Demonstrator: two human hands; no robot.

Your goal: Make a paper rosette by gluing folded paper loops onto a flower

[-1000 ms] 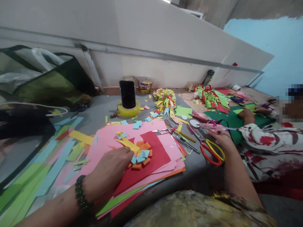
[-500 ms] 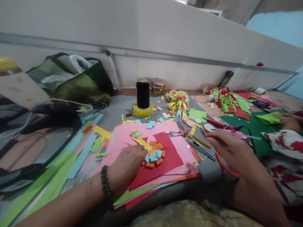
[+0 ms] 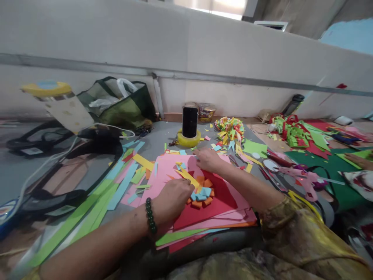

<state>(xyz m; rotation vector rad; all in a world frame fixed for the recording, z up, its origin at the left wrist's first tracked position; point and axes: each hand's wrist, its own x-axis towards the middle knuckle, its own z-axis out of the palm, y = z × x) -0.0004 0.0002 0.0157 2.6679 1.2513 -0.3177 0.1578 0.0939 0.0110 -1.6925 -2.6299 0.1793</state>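
Note:
My left hand (image 3: 174, 196), with a dark bead bracelet, is closed at the left edge of an orange and blue paper flower (image 3: 206, 192), beside a yellow paper strip (image 3: 189, 178). The flower lies on a red sheet (image 3: 186, 218) atop stacked pink paper (image 3: 163, 167). My right hand (image 3: 209, 160) reaches over the far edge of the stack, fingers pinched together. A bit of light blue shows at its fingertips; what it holds is unclear. Small blue paper pieces (image 3: 217, 147) lie just past it.
A phone (image 3: 190, 122) stands in a yellow tape roll (image 3: 189, 139). Behind are a multicoloured paper pompom (image 3: 230, 129) and a noodle cup (image 3: 206, 112). A pink glue gun (image 3: 305, 179) lies right, near another person's hand (image 3: 361, 160). Long green strips (image 3: 84, 217), a white cable and a bottle are left.
My right hand has swung from the tools on the right to the far edge of the pink stack. My left hand stays at the flower. The view has shifted left.

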